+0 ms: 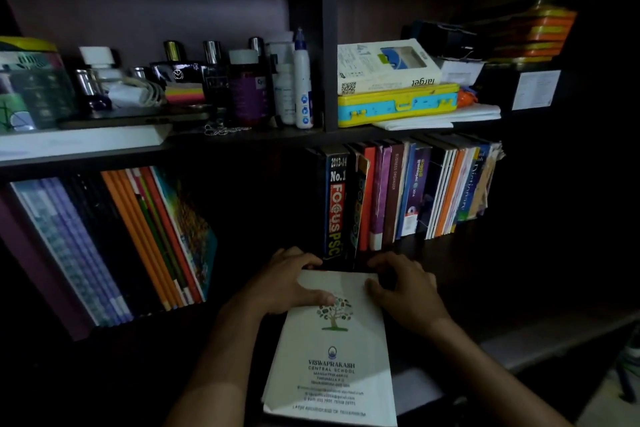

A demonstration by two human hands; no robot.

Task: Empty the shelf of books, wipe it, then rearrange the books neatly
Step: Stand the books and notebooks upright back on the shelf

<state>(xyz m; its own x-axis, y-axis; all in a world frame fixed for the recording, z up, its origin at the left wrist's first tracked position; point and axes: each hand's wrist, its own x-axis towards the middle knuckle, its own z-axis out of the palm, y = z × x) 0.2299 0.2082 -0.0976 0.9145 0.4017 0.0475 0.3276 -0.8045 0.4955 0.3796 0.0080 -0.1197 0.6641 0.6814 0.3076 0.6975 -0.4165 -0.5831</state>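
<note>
A white book (pixel 332 357) with a tree picture and school lettering lies flat in front of me, its far end at the lower shelf's front edge. My left hand (pixel 291 282) grips its top left corner, thumb across the cover. My right hand (pixel 405 288) holds the top right corner with curled fingers. On the lower shelf (pixel 450 246), a leaning row of books (pixel 114 239) stands at the left, and an upright row (pixel 408 191) stands at the right, starting with a thick black "FOCUS PSC" volume (pixel 336 204). A dark gap lies between the two rows.
The upper shelf carries bottles and perfume (pixel 214 80) at the left of a vertical divider (pixel 329 35). Right of it sit a white box (pixel 384 66), a yellow-blue case (pixel 398 104) and orange tins (pixel 533 31). The scene is dim.
</note>
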